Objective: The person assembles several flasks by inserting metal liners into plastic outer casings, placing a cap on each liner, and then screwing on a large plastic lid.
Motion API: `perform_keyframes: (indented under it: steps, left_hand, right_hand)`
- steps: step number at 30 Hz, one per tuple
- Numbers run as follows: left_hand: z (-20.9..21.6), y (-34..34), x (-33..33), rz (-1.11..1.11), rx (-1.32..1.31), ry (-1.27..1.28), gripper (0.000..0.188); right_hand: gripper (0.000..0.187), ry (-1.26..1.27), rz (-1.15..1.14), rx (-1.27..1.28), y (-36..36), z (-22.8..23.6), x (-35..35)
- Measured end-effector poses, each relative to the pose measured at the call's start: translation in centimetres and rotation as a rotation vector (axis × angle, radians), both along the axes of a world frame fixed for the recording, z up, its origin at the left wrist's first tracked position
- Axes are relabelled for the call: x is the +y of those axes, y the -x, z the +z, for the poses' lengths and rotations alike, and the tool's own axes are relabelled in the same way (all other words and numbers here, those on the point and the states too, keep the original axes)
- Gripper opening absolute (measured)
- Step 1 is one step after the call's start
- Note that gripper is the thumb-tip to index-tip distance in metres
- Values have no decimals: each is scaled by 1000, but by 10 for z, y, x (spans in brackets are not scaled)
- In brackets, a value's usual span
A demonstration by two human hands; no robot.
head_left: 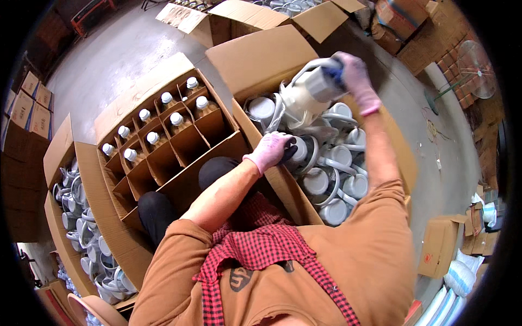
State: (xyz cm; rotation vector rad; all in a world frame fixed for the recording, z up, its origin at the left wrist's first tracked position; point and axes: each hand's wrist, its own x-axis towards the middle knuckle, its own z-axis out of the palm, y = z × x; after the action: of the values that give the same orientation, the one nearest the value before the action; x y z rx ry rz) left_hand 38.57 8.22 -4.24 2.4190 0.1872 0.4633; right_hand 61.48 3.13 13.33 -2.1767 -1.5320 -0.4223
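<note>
My right hand, in a pink glove with a blue palm, grips one end of a white-and-grey plastic piece with a curved handle. It is tilted over a large open carton, and motion blurs the grip. Clear film clings around its lower part. Packed in that carton are several similar pieces with round grey tops and looped handles. My left hand, gloved in pink with a dark palm, rests at the carton's near left wall beside the round tops. Its fingers curl; whether they hold something is hidden.
Left of my knees stands a divided carton with several white-capped bottles in its cells. Another carton of handled pieces lies far left. More open cartons are at the back. A fan and white sacks are at right.
</note>
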Motion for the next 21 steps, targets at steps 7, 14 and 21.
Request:
perform_keyframes:
  steps: [7,14,21]
  left_hand:
    - [48,38,16,-71,-326,1424,43]
    - [82,200,73,-194,-805,1477,44]
    - [50,288,65,103,-797,1547,54]
  right_hand:
    - [10,-270,261,323,125,153,-136]
    - [14,250,1131,363,269,66,-137]
    - [25,-186,1429,185,338,25,-86]
